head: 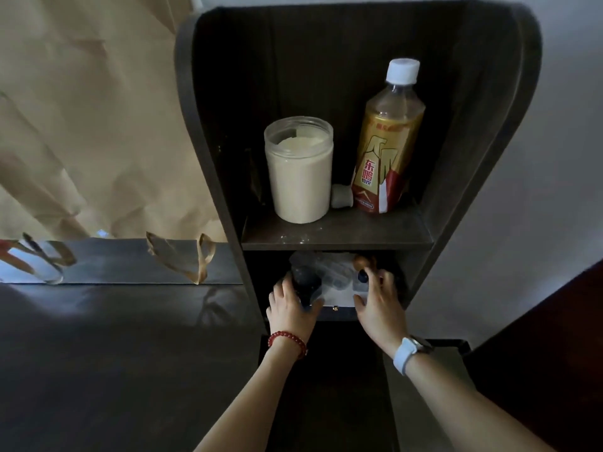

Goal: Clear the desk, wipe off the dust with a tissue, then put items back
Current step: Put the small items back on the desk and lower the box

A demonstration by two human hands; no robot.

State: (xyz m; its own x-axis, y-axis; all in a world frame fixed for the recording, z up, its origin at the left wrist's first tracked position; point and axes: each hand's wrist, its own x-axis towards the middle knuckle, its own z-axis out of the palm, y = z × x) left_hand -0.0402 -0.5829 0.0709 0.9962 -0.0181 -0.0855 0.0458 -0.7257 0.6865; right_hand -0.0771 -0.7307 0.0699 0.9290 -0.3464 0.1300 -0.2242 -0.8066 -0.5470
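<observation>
hands [293, 305] [378, 305] curled on shelf items [332, 275]

Lower shelf [336, 316] contents too dark and jumbled to identify. Small pale object [341, 196] half hidden behind bottle [386, 141]. Left fingers [287, 288] partly lost against dark item [306, 282]. Forearms cut off below.
</observation>
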